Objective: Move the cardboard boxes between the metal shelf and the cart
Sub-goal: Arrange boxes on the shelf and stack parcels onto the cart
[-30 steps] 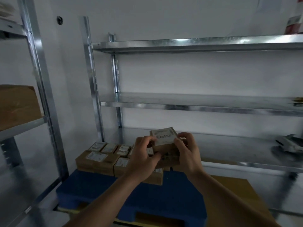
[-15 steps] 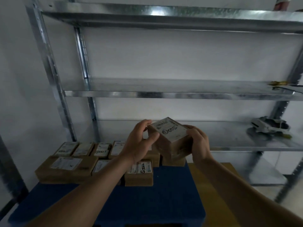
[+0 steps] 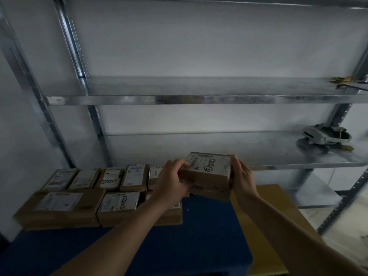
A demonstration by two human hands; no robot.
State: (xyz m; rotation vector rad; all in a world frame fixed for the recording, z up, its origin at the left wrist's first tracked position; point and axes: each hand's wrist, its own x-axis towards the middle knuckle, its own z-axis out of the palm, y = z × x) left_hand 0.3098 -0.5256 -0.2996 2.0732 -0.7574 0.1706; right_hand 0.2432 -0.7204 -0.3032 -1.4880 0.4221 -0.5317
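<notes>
Mid-transfer. You are holding a small brown cardboard box with a white label (image 3: 209,172) between both hands, and a second box seems to be stacked under it.

- **Left hand (image 3: 171,184):** fingers are curling round the box's left end.
- **Right hand (image 3: 242,180):** fingers are clasping the right end.
- **Box position:** it is hanging above the far edge of the blue-topped cart (image 3: 199,236).
- **Shelf:** the galvanised metal shelf (image 3: 199,100) behind the cart is showing no boxes.
- **Cart:** two rows of labelled brown cardboard boxes (image 3: 117,204) are sitting on its far left.

Judging by that, most of the work is waiting.

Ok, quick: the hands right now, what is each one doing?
Left hand: grips the cardboard box at its left end.
Right hand: grips the same box at its right end.
</notes>
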